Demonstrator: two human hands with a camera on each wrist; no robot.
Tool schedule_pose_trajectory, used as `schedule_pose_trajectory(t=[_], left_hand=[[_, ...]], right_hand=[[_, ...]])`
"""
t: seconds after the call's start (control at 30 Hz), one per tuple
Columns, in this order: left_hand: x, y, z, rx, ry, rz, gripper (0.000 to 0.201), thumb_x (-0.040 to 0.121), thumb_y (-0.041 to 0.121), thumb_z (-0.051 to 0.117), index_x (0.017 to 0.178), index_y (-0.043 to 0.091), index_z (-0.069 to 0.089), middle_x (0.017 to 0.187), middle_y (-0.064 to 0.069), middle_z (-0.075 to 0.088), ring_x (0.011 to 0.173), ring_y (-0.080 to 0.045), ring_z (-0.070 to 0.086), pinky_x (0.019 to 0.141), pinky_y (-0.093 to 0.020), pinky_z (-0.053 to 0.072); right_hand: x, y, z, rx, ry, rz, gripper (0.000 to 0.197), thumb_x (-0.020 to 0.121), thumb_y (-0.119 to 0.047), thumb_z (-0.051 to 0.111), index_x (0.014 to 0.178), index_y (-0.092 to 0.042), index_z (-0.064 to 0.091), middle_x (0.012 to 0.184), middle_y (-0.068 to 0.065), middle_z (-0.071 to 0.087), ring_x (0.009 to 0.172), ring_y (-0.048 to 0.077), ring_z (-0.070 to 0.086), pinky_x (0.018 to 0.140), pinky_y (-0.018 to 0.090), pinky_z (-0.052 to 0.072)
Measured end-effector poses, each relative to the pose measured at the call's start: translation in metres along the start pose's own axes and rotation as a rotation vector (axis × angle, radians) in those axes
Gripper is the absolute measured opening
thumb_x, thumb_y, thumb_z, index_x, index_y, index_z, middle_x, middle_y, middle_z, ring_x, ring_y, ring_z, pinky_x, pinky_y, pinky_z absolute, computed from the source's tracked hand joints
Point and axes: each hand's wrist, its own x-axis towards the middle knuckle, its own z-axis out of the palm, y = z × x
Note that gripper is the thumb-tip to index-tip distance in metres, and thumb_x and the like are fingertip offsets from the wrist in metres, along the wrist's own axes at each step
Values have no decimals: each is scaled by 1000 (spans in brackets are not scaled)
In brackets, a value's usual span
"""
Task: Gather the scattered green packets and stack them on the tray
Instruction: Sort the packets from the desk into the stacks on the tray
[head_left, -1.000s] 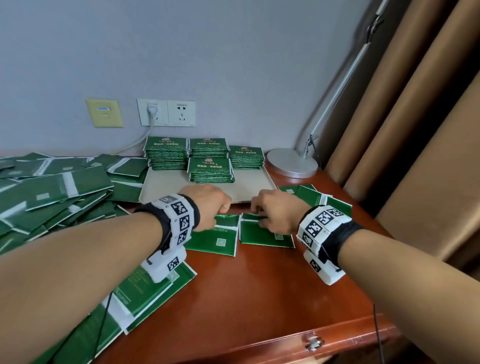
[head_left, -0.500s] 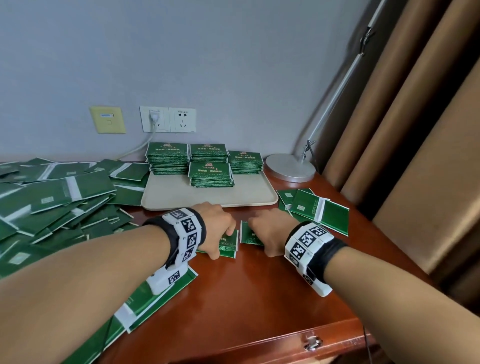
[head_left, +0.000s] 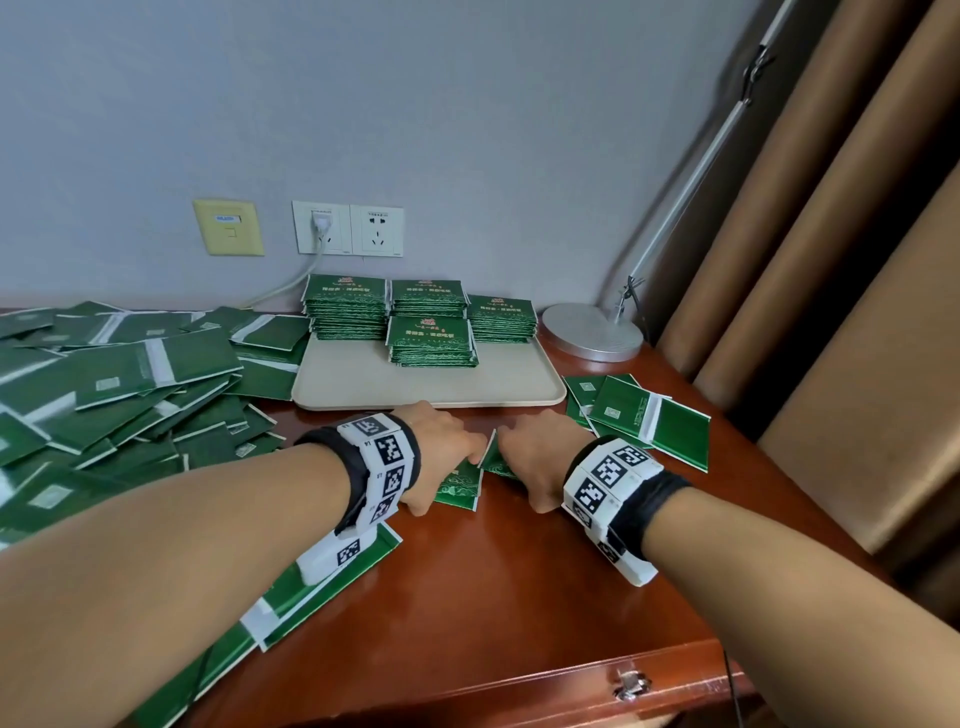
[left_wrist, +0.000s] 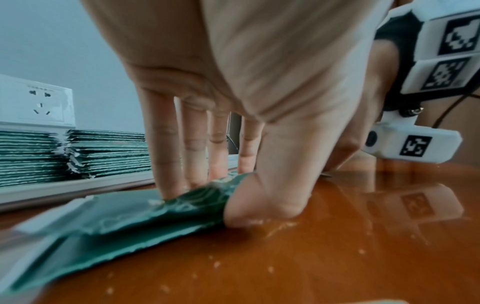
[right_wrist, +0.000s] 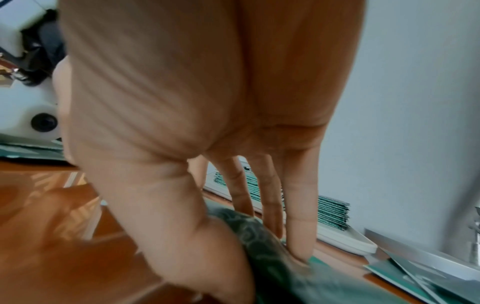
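On the brown table, just in front of the beige tray (head_left: 426, 401), both hands work side by side. My left hand (head_left: 441, 457) pinches a green packet (head_left: 460, 488) between thumb and fingers; the left wrist view shows the thumb (left_wrist: 259, 197) under its edge and the fingers (left_wrist: 166, 164) on top of that packet (left_wrist: 124, 216). My right hand (head_left: 535, 460) pinches another green packet (head_left: 496, 460), which is tilted up; in the right wrist view this packet (right_wrist: 259, 232) lies between thumb (right_wrist: 192, 236) and fingers (right_wrist: 298, 236). Several neat packet stacks (head_left: 431, 340) stand on the tray's far half.
A big heap of loose green packets (head_left: 104, 389) covers the table's left side, and one lies under my left forearm (head_left: 332, 587). A few more packets (head_left: 639, 415) lie right of the tray. A lamp base (head_left: 592, 332) stands behind them. Curtains hang at the right.
Both hands have drawn back towards me and closed together. The two packets, flat on the table a second ago, are now gripped and lifted at their edges.
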Motion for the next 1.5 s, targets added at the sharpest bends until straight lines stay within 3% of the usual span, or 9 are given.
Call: schedule_pose_trajectory(t=[0.1, 0.33, 0.43, 0.63, 0.87, 1.13, 1.27, 1.33, 1.5], left_hand=[[-1, 1, 2, -2, 20, -7, 79, 65, 31, 84, 132, 30, 41, 105, 3, 53, 84, -17, 49, 68, -30, 39], [3, 8, 6, -75, 94, -53, 62, 75, 58, 67, 123, 24, 49, 105, 1, 60, 94, -21, 57, 75, -31, 46], [3, 1, 1, -108, 55, -54, 69, 66, 51, 78, 123, 27, 48, 102, 5, 61, 92, -20, 59, 82, -36, 54], [5, 3, 0, -6, 25, -10, 78, 63, 36, 85, 129, 28, 44, 102, 4, 54, 93, -21, 58, 82, -37, 53], [7, 5, 5, -74, 108, -67, 58, 71, 52, 72, 118, 26, 50, 101, 3, 63, 92, -22, 61, 83, -36, 53], [4, 7, -7, -3, 45, -53, 56, 70, 15, 74, 120, 21, 49, 99, -2, 61, 89, -26, 62, 79, -38, 56], [0, 5, -6, -96, 64, -90, 37, 76, 14, 64, 107, 21, 46, 94, -5, 61, 81, -27, 59, 71, -37, 55], [-2, 2, -2, -138, 76, -97, 31, 80, 14, 62, 104, 22, 44, 91, -4, 56, 81, -26, 56, 74, -39, 55], [-5, -5, -5, -203, 55, -60, 21, 93, 22, 59, 113, 25, 53, 95, 1, 46, 80, -21, 49, 70, -31, 45]], right_hand=[[1, -3, 2, -17, 6, -12, 64, 70, -21, 85, 122, -6, 52, 112, 14, 59, 101, 33, 62, 68, 35, 45], [-3, -1, 6, 39, 72, 6, 38, 82, -27, 68, 114, -11, 57, 108, 13, 61, 99, 35, 62, 76, 37, 50], [-3, -2, 3, 26, 61, 4, 38, 81, -26, 71, 114, -11, 60, 108, 13, 61, 98, 34, 62, 75, 37, 50], [-2, -3, -3, -6, 32, -4, 43, 77, -24, 78, 116, -12, 61, 108, 11, 62, 98, 32, 63, 75, 37, 51], [-2, -4, -4, -10, 33, -3, 42, 76, -23, 79, 113, -13, 61, 107, 10, 61, 98, 30, 63, 74, 37, 51], [-3, -2, -3, -2, 56, -9, 39, 78, -21, 77, 113, -13, 62, 107, 10, 62, 97, 31, 63, 73, 36, 50], [-5, -2, -3, 9, 64, -5, 41, 78, -23, 77, 114, -13, 62, 109, 11, 62, 99, 32, 63, 78, 39, 53], [-6, -2, -4, 11, 73, 0, 39, 82, -26, 73, 117, -13, 61, 113, 13, 61, 102, 34, 62, 82, 40, 53], [-5, -2, -6, -2, 87, -31, 32, 90, -25, 62, 119, -11, 60, 117, 15, 60, 106, 36, 61, 84, 41, 51]])
